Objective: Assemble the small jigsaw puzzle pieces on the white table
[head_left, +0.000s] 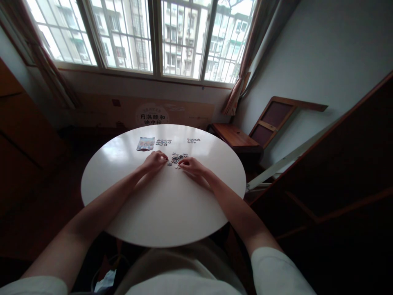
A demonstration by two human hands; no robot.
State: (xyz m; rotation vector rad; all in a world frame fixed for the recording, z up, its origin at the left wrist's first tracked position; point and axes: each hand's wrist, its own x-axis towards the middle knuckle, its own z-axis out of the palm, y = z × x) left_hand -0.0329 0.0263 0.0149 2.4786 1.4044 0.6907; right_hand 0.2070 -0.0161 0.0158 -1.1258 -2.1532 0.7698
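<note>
A small pile of jigsaw puzzle pieces (179, 157) lies on the round white table (159, 205), between my two hands. My left hand (155, 160) is at the pile's left side, fingers bent together in a pinch on a small dark puzzle piece at their tips. On the other side, my right hand (193, 166) is curled, with thumb and fingertips closed on a puzzle piece (177, 167) at the near edge of the pile. One loose piece (169, 164) rests between the hands. The fingertips are small in view, so the pieces show only in part.
Farther back lie a printed picture sheet (145, 144), a group of pieces (163, 142) beside it, and a smaller group (193, 140) to the right. A wooden chair (236, 135) stands past the table's right edge. Barred windows (181, 41) are behind.
</note>
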